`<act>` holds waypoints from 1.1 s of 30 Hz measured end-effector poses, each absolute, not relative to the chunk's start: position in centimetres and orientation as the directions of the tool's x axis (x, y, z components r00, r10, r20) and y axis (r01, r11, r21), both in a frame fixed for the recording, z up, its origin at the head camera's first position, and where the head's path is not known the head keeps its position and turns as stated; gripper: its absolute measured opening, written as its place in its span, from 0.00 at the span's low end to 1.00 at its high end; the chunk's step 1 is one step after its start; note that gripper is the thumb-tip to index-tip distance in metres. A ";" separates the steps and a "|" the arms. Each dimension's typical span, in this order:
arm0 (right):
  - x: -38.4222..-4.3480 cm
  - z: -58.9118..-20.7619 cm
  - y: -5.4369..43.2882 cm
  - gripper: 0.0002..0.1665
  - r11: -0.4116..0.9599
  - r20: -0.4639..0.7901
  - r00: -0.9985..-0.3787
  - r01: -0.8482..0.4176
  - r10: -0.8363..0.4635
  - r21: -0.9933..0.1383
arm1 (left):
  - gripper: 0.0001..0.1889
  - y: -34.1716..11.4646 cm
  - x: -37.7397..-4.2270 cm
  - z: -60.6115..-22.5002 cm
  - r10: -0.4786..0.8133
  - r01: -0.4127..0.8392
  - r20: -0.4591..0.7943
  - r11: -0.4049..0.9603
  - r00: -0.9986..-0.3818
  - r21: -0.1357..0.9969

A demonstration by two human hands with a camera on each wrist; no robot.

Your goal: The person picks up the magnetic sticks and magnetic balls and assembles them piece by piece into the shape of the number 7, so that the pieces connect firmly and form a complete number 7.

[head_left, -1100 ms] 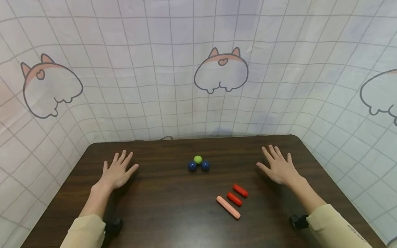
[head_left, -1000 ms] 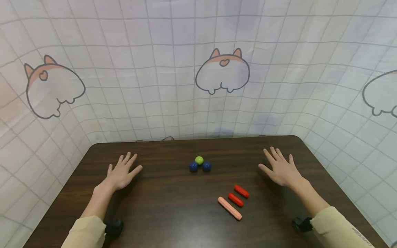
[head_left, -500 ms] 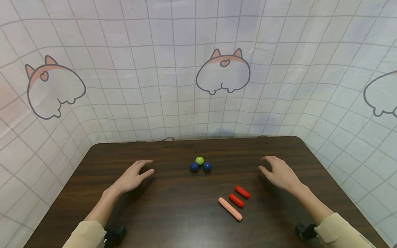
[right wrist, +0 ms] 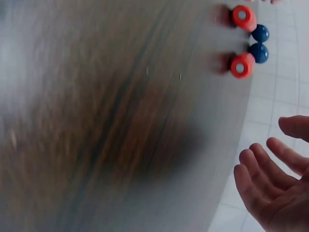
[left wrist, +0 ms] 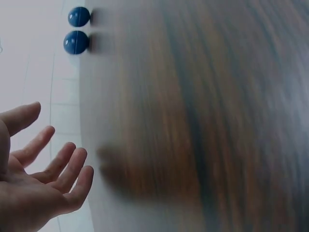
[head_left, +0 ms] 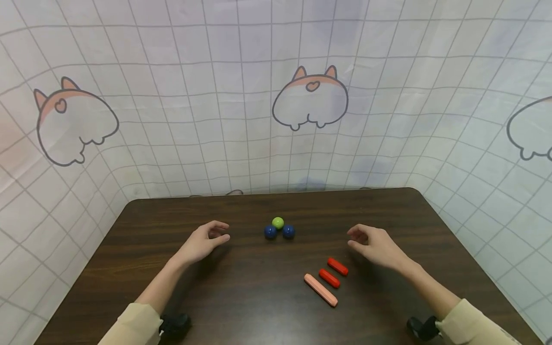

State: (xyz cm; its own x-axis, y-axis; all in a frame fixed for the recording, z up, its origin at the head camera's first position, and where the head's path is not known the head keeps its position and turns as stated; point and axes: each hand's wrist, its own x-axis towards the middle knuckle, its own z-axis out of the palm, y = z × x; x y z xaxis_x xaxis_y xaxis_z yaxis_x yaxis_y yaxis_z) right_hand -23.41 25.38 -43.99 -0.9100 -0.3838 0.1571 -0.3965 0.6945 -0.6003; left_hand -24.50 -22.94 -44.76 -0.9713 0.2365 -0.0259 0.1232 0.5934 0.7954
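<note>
My left hand (head_left: 204,242) hovers over the left part of the dark table with fingers loosely bent, holding nothing. To its right sit two dark blue balls (head_left: 270,232) and a lime green ball (head_left: 278,223) in a tight cluster. On the other side, my right hand (head_left: 375,244) is also loosely curled around nothing. Nearest to it lies a short red stick (head_left: 338,266), with a second red stick (head_left: 329,278) and a longer salmon-coloured stick (head_left: 321,290) beside it, all slanting alike. In the right wrist view each red stick (right wrist: 242,65) shows a pale spot on its end.
A brown wood-grain table (head_left: 241,306) with rounded far corners carries everything. Behind and beside it hangs a white grid-patterned cloth (head_left: 207,120) with cartoon animal prints. Black straps with small devices (head_left: 174,326) sit at both cuffs.
Both hands have come inward toward the middle, the left one farther. Their fingers, spread wide earlier, are now loosely curled. Balls and sticks stay where they were.
</note>
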 end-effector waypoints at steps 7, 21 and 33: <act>-22.8 -44.2 24.2 0.16 0.666 0.095 -0.904 -0.375 -0.418 -0.645 | 0.23 -21.6 -25.1 -45.2 0.208 0.070 -0.044 0.511 -0.977 0.857; -22.5 -44.4 23.1 0.19 0.617 0.015 -0.876 -0.352 -0.482 -0.704 | 0.25 -17.9 -26.5 -45.6 0.191 0.053 -0.033 0.427 -0.981 0.903; -22.4 -45.0 22.7 0.17 0.612 -0.016 -0.869 -0.336 -0.495 -0.716 | 0.22 -14.5 -27.7 -46.5 0.158 0.043 -0.028 0.431 -0.987 0.901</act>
